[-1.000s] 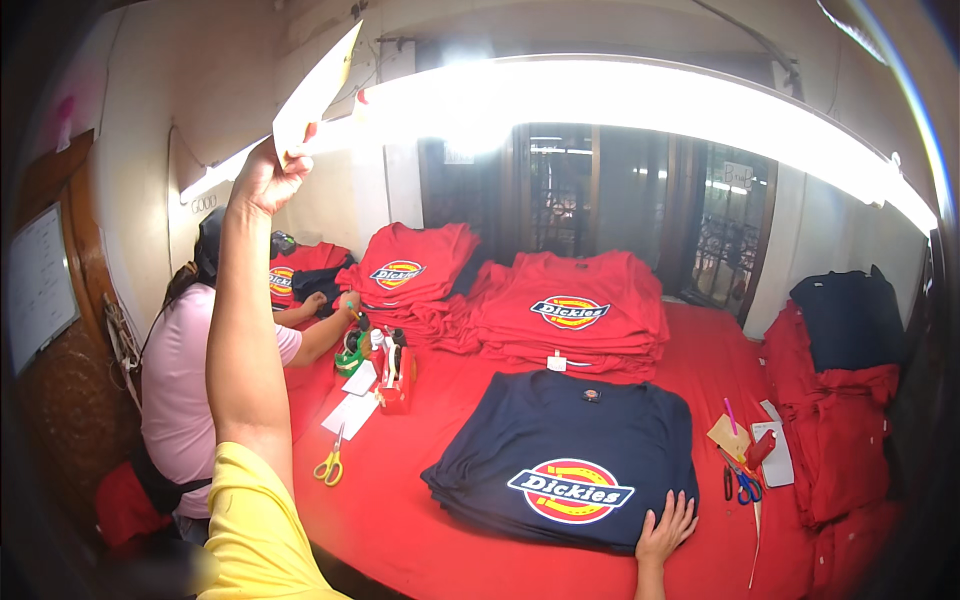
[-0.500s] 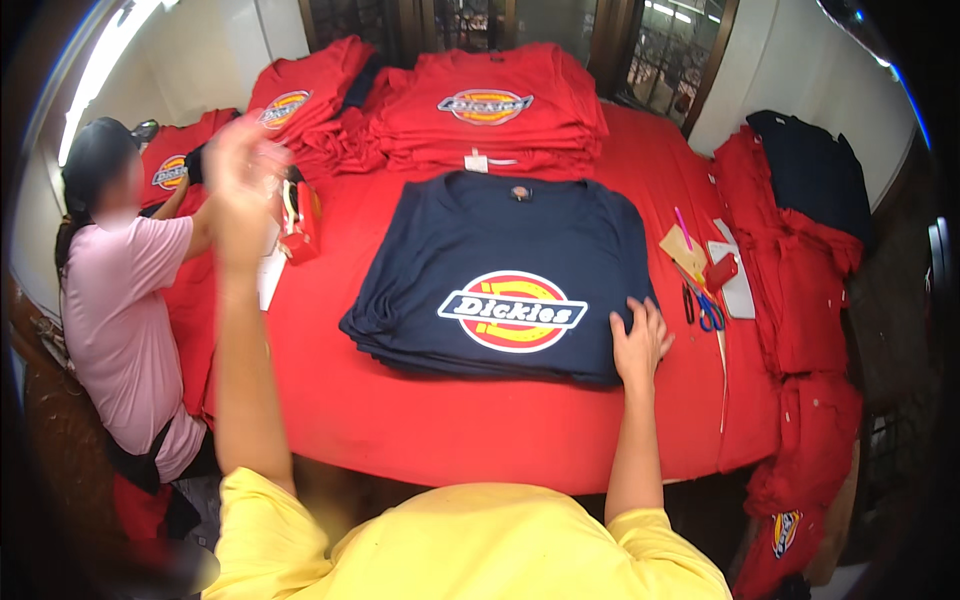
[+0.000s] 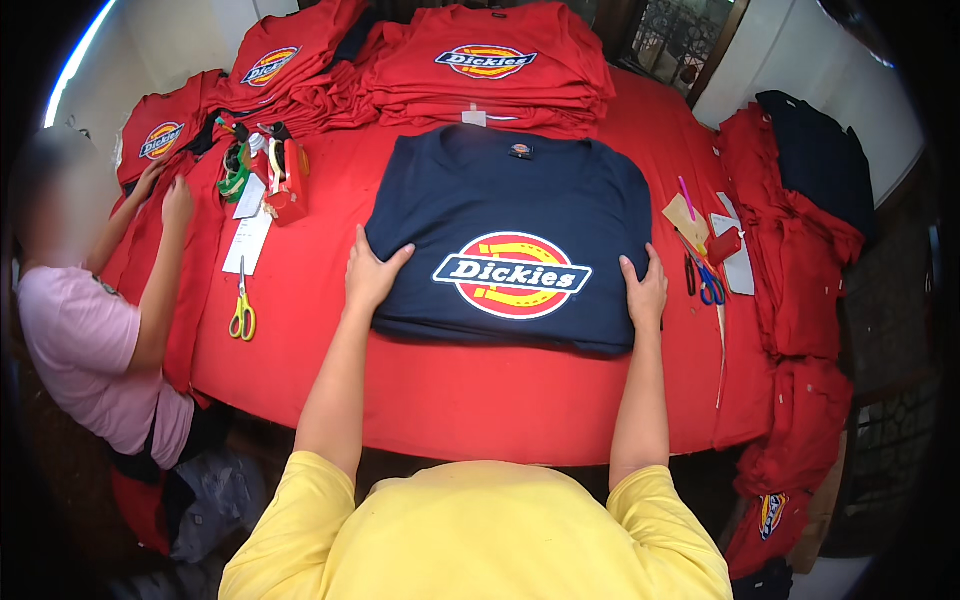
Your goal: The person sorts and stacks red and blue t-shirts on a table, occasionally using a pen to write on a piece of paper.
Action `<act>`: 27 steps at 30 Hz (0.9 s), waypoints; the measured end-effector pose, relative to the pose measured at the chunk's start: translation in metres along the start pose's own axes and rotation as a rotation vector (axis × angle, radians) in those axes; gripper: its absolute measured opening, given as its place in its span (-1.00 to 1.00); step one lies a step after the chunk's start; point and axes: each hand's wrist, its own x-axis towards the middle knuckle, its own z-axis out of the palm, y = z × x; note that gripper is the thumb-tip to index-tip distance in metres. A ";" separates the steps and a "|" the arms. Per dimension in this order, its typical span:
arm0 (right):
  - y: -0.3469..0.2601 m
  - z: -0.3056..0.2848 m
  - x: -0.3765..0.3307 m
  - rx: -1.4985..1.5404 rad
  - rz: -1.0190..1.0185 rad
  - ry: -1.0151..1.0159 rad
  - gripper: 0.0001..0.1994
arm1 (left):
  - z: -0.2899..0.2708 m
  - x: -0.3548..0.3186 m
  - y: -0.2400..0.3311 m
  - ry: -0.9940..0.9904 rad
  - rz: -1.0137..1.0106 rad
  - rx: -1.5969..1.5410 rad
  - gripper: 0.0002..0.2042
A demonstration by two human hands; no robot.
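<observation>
A stack of folded navy T-shirts (image 3: pixel 520 210) lies on the red-covered table in front of me, a red, yellow and white printed badge on the top one. My left hand (image 3: pixel 376 268) rests against its left edge, thumb spread over the top shirt and fingers stretched along the side. At the right edge, my right hand (image 3: pixel 646 285) lies the same way, thumb toward the print and fingers extended. Both hands are open and touch the stack; the undersides of the fingers are hidden.
Stacks of red T-shirts (image 3: pixel 490 85) stand at the back, more red garments (image 3: pixel 790 250) at right. Yellow-handled scissors (image 3: pixel 242 312) lie left near paper slips and a red tape dispenser (image 3: pixel 288 185). Blue-handled scissors (image 3: pixel 711 288) lie right. A person in pink (image 3: pixel 85 345) handles red cloth at left.
My left hand has come down from the raised position onto the stack's left edge. My right hand stays at the right edge. Yellow-handled scissors now show, and the person in pink has shifted.
</observation>
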 end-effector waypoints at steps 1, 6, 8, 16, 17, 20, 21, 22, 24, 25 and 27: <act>0.006 0.002 0.001 0.047 -0.010 -0.014 -0.34 | 0.001 0.012 -0.013 0.004 -0.017 -0.062 0.14; 0.024 0.003 0.009 -0.018 -0.084 -0.097 -0.28 | -0.018 0.005 -0.006 -0.166 -0.049 -0.018 0.08; 0.030 -0.003 0.009 -0.039 -0.089 -0.118 -0.30 | -0.040 0.000 0.005 -0.320 0.003 0.140 0.07; 0.015 -0.011 0.001 -0.090 -0.014 -0.125 -0.36 | -0.213 0.077 0.125 0.325 0.405 -0.957 -0.19; 0.016 -0.013 0.001 -0.093 -0.008 -0.118 -0.36 | -0.244 0.081 0.160 0.373 0.470 -1.200 -0.20; 0.020 -0.011 0.003 -0.079 -0.027 -0.098 -0.36 | -0.322 0.096 0.221 0.221 0.640 -1.650 0.04; 0.024 -0.010 0.003 -0.082 -0.032 -0.094 -0.36 | -0.343 0.109 0.229 0.112 0.685 -1.715 0.02; 0.009 0.007 0.000 -0.023 -0.102 -0.141 -0.36 | -0.441 0.141 0.190 0.073 0.806 -1.675 -0.12; 0.020 0.000 0.003 -0.066 -0.067 -0.096 -0.36 | -0.419 0.152 0.204 0.034 0.710 -1.677 -0.18; 0.022 0.000 0.004 -0.075 -0.059 -0.081 -0.37 | -0.420 0.149 0.200 0.056 0.691 -1.642 -0.21; 0.021 0.002 0.004 -0.078 -0.055 -0.077 -0.37 | -0.425 0.144 0.190 0.096 0.663 -1.569 -0.28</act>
